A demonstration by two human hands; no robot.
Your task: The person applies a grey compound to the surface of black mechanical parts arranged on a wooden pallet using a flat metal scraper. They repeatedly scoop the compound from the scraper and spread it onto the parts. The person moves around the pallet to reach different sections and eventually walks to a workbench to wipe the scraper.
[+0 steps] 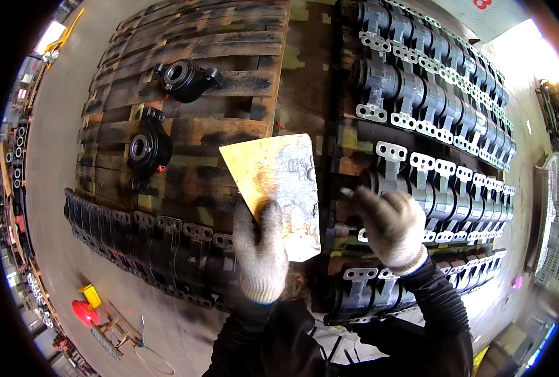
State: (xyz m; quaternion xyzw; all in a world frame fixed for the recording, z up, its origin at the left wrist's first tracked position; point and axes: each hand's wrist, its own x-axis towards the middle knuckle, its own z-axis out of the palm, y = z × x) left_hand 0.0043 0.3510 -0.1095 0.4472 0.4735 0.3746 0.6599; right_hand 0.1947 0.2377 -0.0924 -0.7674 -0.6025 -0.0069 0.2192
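Observation:
My left hand (259, 254), in a whitish knit glove, grips a flat four-sided plate (295, 188) by its lower left edge, thumb on top. The plate is yellow on the left, with a rusty-brown stain, and rough mottled grey on the right. To its right hovers my right hand (389, 226), also gloved and slightly blurred by motion. Its fingers are closed, and a small pale tip (347, 191) shows at them; I cannot make out what it is. Beneath that hand lies a row of black cast parts (443, 201) with light metal lugs, each with holes.
A wooden pallet (229, 50) at left carries two black ring-shaped housings (182, 78) (147, 147) and a near row of black parts (172, 251). More rows of lugged parts (430, 94) fill the right side. A red stool (84, 312) stands lower left; a wire cage (553, 220) at far right.

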